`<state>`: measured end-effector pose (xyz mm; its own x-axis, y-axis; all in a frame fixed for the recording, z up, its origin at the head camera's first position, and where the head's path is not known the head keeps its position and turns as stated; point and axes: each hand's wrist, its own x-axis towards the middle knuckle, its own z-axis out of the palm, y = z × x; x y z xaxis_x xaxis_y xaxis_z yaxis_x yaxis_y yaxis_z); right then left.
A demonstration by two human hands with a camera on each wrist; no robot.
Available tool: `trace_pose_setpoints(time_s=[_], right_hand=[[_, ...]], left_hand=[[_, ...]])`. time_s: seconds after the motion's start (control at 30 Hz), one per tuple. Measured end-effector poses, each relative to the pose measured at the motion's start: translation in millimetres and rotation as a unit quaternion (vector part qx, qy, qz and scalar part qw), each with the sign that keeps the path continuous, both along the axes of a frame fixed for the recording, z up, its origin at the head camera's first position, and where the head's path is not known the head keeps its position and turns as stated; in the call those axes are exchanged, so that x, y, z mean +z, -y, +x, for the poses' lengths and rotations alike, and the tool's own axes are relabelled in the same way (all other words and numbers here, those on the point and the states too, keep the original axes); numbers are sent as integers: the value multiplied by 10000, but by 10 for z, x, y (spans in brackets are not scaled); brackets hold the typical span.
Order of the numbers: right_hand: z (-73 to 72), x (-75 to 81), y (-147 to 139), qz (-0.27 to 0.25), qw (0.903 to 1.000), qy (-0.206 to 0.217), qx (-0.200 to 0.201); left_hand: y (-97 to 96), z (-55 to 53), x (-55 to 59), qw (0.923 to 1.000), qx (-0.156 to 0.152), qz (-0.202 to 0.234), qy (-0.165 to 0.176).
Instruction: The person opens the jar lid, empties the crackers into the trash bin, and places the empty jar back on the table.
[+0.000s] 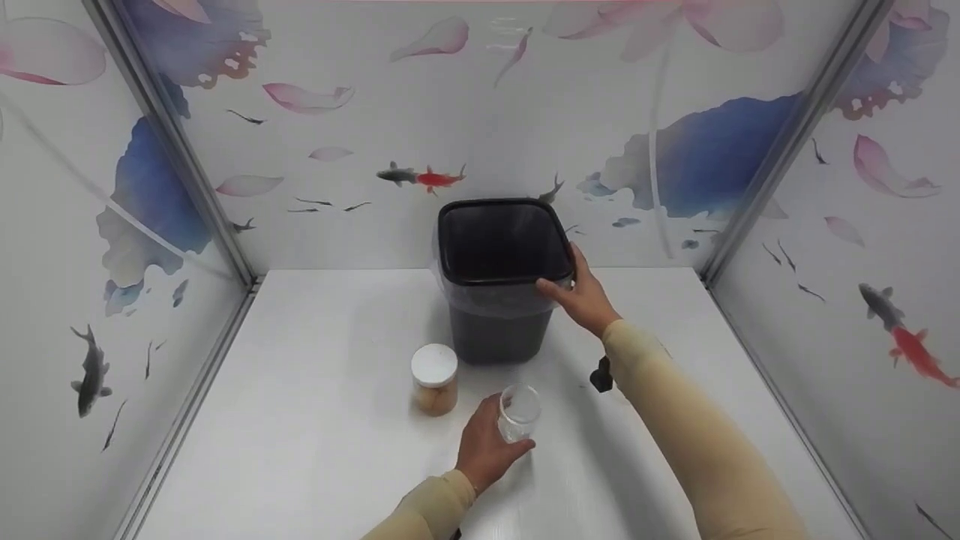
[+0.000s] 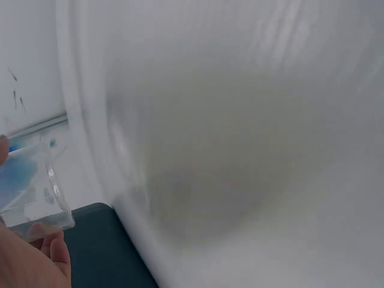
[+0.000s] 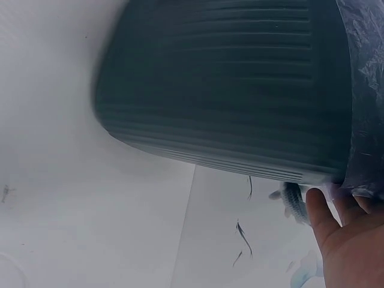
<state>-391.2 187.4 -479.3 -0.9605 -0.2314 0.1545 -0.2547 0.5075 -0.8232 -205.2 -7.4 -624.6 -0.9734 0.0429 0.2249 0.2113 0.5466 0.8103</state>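
Note:
A clear, see-through cup [image 1: 519, 414] is held between the thumb and fingers of my left hand [image 1: 487, 450], low over the white table. In the left wrist view, the clear cup [image 2: 36, 198] shows at the left edge with part of the left hand [image 2: 30, 261]. My right hand [image 1: 585, 296] holds the upper right rim of a dark trash bin [image 1: 501, 337], thumb toward the front. A thin plastic liner [image 1: 495, 300] hangs over the bin's rim. In the right wrist view, the fingers of the right hand [image 3: 354, 240] touch the liner; some fingertips are hidden.
Left of the cup stands a white-lidded jar [image 1: 433, 379] with tan contents. White printed panels [image 1: 330, 150] enclose the table [image 1: 315, 390] at the back and both sides. The bin stands close to the back panel. A small black object [image 1: 601, 375] shows beside the right forearm.

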Motion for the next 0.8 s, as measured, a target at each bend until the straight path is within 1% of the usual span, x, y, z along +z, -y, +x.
trace_pose_setpoints(time_s=[0.17, 0.33, 0.53, 0.7, 0.8], right_hand=[[-5, -8, -5, 54, 10000, -26, -48], [-1, -11, -8, 67, 9999, -104, -41], [10, -24, -7, 90, 9999, -110, -57], [-1, -23, -2, 13, 10000, -82, -24], [-3, -9, 0, 21, 10000, -63, -37]], left_hand=[[-149, -66, -78, 9996, -210, 23, 186], [-272, -159, -123, 9994, -241, -77, 243], [-371, -268, -160, 9987, -278, -395, 161], [-387, -332, -239, 9967, -345, -735, 29], [-380, -356, -287, 9961, -369, -802, -34]])
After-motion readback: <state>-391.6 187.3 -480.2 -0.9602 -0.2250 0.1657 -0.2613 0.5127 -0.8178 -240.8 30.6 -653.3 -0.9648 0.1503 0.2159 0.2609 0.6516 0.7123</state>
